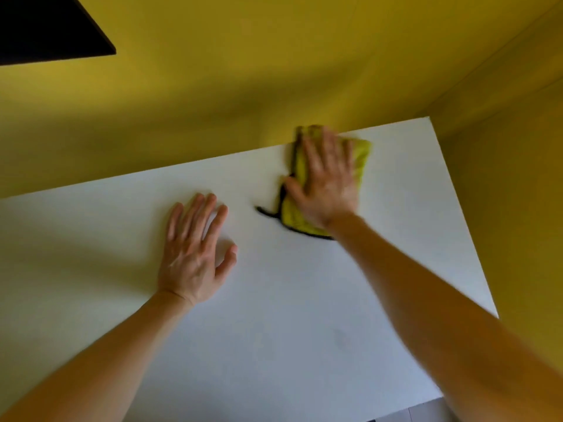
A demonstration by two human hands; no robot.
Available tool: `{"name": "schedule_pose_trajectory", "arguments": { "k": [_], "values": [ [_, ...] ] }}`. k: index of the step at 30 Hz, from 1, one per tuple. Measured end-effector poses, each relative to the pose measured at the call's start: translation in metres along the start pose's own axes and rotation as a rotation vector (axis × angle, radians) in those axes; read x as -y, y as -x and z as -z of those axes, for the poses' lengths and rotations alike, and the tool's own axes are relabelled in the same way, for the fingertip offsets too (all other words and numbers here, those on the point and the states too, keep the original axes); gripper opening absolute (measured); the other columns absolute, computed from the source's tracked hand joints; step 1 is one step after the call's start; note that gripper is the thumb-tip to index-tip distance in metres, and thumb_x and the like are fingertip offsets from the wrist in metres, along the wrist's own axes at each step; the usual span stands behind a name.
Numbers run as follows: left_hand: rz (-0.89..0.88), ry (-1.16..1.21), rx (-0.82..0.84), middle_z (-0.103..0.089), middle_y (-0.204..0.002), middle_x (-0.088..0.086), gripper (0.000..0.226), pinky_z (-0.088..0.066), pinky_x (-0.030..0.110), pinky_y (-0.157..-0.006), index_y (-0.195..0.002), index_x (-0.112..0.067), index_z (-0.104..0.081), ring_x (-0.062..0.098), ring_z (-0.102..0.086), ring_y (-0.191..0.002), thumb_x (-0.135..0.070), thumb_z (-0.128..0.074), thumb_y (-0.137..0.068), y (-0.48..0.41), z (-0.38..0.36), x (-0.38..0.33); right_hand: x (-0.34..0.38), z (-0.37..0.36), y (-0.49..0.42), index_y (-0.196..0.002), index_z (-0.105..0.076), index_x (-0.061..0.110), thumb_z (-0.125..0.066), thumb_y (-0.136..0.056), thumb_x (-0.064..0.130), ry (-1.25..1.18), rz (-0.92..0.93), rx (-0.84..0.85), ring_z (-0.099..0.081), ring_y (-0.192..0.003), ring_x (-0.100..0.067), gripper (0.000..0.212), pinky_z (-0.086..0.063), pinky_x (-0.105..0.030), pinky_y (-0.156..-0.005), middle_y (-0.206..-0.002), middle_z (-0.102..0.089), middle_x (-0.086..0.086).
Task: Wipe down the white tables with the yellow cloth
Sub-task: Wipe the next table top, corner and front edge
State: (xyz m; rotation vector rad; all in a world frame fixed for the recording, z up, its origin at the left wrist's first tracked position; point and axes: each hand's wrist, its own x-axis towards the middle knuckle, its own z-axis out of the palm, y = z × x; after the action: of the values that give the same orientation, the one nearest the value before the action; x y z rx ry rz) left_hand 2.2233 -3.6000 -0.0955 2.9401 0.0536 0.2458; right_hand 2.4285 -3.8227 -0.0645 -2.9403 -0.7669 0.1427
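Right hand (327, 181): flat, pressing yellow cloth (361, 158) at white table (304, 315) far edge; left hand (195, 254) spread, empty (bracing); mid-wipe, near surface apparently remaining.

One head-worn view only, looking forward and down from close above the white counter (274, 315). Faces the yellow wall (243, 86) behind the counter, with the room corner beyond the counter's far right end.

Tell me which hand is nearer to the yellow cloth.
Right. The right hand lies flat on top of the yellow cloth, pressing it to the white table. The left hand rests apart from it, bare on the table.
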Motion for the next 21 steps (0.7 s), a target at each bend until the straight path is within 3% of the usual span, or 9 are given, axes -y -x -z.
{"name": "schedule_pose_trajectory", "arguments": {
  "k": [3, 6, 10, 12, 13, 15, 18, 21],
  "values": [
    [-0.001, -0.007, 0.003, -0.031, -0.176, 0.015, 0.071, -0.026, 0.069, -0.126, -0.162, -0.006, -0.046, 0.037, -0.025, -0.165, -0.042, -0.057, -0.102, 0.001, 0.001, 0.0, 0.07, -0.007, 0.001, -0.173, -0.025, 0.024, -0.035, -0.103, 0.07, 0.017, 0.333, 0.076, -0.007, -0.169, -0.028, 0.084, -0.005, -0.059, -0.134, -0.182, -0.011, -0.01],
    [-0.005, -0.029, 0.024, -0.029, -0.176, 0.016, 0.073, -0.026, 0.069, -0.126, -0.164, -0.006, -0.044, 0.037, -0.024, -0.165, -0.043, -0.054, -0.102, -0.001, 0.003, -0.002, 0.025, -0.004, -0.006, -0.172, -0.029, 0.03, -0.039, -0.104, 0.068, -0.016, 0.414, 0.053, -0.012, -0.168, -0.026, 0.079, -0.006, -0.054, -0.136, -0.181, -0.018, -0.006],
    [-0.015, -0.108, 0.084, -0.025, -0.178, 0.016, 0.075, -0.024, 0.067, -0.128, -0.169, -0.01, -0.035, 0.036, -0.021, -0.166, -0.048, -0.047, -0.104, -0.002, 0.008, -0.005, -0.115, 0.012, -0.004, -0.173, -0.024, 0.03, -0.036, -0.102, 0.073, -0.023, -0.069, -0.005, -0.012, -0.168, -0.031, 0.084, -0.006, -0.056, -0.135, -0.181, -0.018, -0.011],
    [-0.009, -0.155, 0.11, -0.027, -0.176, 0.019, 0.075, -0.023, 0.066, -0.128, -0.171, -0.017, -0.033, 0.04, -0.024, -0.165, -0.051, -0.045, -0.105, -0.005, 0.01, -0.009, -0.133, 0.018, -0.001, -0.173, -0.02, 0.029, -0.031, -0.103, 0.074, -0.016, -0.291, -0.028, -0.006, -0.169, -0.03, 0.084, -0.004, -0.059, -0.135, -0.182, -0.01, -0.009],
    [0.004, -0.17, 0.107, -0.031, -0.174, 0.022, 0.073, -0.024, 0.066, -0.128, -0.169, -0.017, -0.037, 0.042, -0.028, -0.162, -0.052, -0.046, -0.105, -0.008, 0.01, -0.011, -0.118, 0.016, 0.001, -0.174, -0.02, 0.028, -0.03, -0.104, 0.074, -0.017, -0.318, -0.028, -0.004, -0.169, -0.031, 0.084, -0.002, -0.059, -0.135, -0.182, -0.008, -0.009],
    [0.037, -0.172, 0.066, -0.043, -0.165, 0.026, 0.066, -0.027, 0.067, -0.126, -0.159, -0.011, -0.051, 0.046, -0.039, -0.155, -0.05, -0.05, -0.106, -0.016, 0.008, -0.021, -0.062, 0.009, 0.009, -0.174, -0.02, 0.028, -0.034, -0.104, 0.072, -0.006, -0.155, 0.001, -0.003, -0.169, -0.031, 0.084, 0.001, -0.059, -0.135, -0.182, -0.008, -0.01],
    [0.114, -0.073, -0.049, -0.05, -0.159, 0.022, 0.049, -0.03, 0.066, -0.125, -0.149, -0.004, -0.058, 0.045, -0.043, -0.153, -0.032, -0.049, -0.11, -0.043, 0.0, -0.053, 0.011, -0.003, 0.027, -0.173, -0.025, 0.031, -0.036, -0.105, 0.07, 0.006, 0.296, 0.086, -0.002, -0.169, -0.028, 0.079, -0.002, -0.06, -0.134, -0.182, -0.011, -0.007],
    [0.219, 0.098, -0.14, -0.051, -0.158, 0.018, 0.046, -0.035, 0.061, -0.122, -0.15, -0.006, -0.055, 0.041, -0.047, -0.149, -0.029, -0.047, -0.111, -0.081, -0.012, -0.091, -0.008, -0.003, 0.027, -0.173, -0.025, 0.033, -0.033, -0.107, 0.069, -0.025, 0.346, 0.051, 0.0, -0.169, -0.024, 0.075, -0.005, -0.057, -0.135, -0.183, -0.01, -0.003]
  ]
}}
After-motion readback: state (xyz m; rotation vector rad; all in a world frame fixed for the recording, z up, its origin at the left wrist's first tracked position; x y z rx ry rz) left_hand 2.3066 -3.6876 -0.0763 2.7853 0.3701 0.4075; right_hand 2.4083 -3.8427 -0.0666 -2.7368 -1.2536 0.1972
